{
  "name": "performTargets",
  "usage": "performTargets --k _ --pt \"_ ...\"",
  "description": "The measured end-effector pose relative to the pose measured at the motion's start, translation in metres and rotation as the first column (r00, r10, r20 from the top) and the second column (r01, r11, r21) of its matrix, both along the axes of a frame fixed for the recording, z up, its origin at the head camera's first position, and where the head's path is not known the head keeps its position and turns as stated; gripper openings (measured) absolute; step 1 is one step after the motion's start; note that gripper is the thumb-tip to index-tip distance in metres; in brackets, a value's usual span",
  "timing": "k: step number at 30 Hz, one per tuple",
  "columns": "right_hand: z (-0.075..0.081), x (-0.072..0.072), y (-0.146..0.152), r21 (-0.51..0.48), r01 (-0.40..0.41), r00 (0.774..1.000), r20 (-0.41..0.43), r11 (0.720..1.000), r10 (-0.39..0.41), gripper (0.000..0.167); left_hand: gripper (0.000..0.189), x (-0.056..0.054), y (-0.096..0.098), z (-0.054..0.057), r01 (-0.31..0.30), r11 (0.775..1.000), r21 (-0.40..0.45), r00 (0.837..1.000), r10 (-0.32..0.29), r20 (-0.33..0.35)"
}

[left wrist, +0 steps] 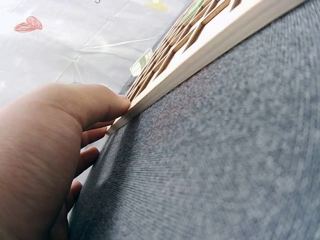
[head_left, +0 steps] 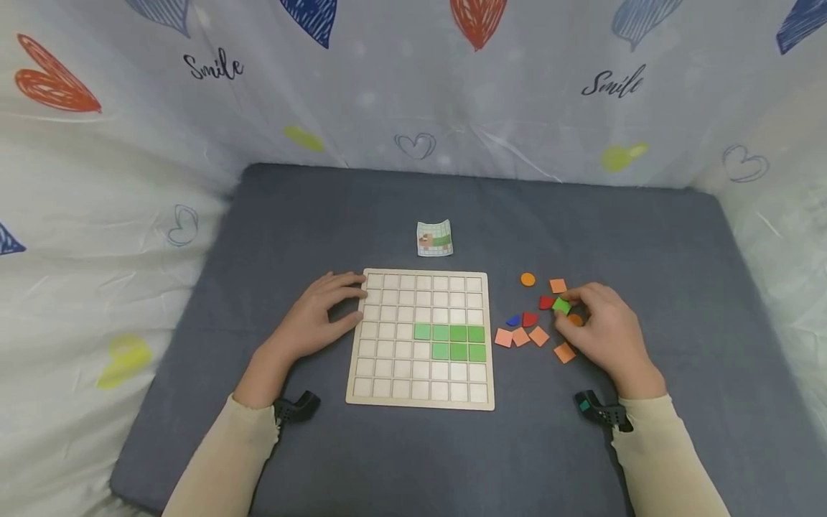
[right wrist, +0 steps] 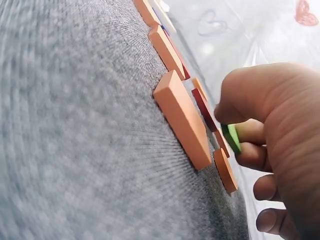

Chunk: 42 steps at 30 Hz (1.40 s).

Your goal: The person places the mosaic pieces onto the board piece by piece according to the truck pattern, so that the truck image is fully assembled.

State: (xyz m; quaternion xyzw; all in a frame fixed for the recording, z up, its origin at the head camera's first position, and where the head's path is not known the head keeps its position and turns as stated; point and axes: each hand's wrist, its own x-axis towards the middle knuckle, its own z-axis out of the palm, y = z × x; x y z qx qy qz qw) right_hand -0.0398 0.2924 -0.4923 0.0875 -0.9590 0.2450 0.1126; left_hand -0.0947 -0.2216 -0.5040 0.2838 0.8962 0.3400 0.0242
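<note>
A wooden grid board [head_left: 420,406] lies on the grey surface, with several green square tiles [head_left: 458,352] filling cells at its right side. My left hand [head_left: 316,316] is at the board's left edge, its thumb and fingertips touching the rim; in the left wrist view the thumb [left wrist: 107,104] rests against the wooden edge. To the right of the board, my right hand [head_left: 606,330] pinches a green square tile [head_left: 561,306] between thumb and forefinger. That same green tile [right wrist: 231,138] shows just above the loose pieces in the right wrist view.
Around the right hand lie loose orange squares [head_left: 539,336], red pieces [head_left: 530,319], a blue piece [head_left: 513,320] and an orange disc [head_left: 528,279]. Behind the board is a small picture card [head_left: 435,238]. A printed curtain [head_left: 413,86] hangs behind the grey surface.
</note>
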Motion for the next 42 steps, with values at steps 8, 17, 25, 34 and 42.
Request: performTargets --k 8,17,25,34,42 --pt "0.001 -0.001 -0.004 -0.082 -0.021 1.000 -0.016 0.996 0.020 0.024 0.040 -0.001 0.001 0.001 0.000 1.000 0.008 1.000 0.000 -0.005" --pt "0.001 -0.001 -0.025 -0.146 -0.118 0.991 -0.075 0.982 0.108 0.023 0.040 0.000 0.002 -0.001 0.005 1.000 0.014 1.000 -0.005 0.006" --pt "0.004 -0.013 -0.037 -0.150 -0.217 0.975 -0.083 0.965 0.206 0.023 0.039 -0.001 0.003 -0.001 0.001 1.000 0.021 1.000 -0.001 -0.009" --pt "0.009 -0.018 -0.067 -0.188 -0.318 0.948 -0.076 0.929 0.309 0.024 0.039 0.001 0.000 0.001 -0.008 1.000 0.022 1.000 0.008 0.002" --pt "0.006 -0.016 -0.099 -0.195 -0.417 0.909 -0.089 0.888 0.407 0.022 0.038 0.000 0.000 -0.001 -0.003 1.000 0.021 1.000 0.003 -0.011"
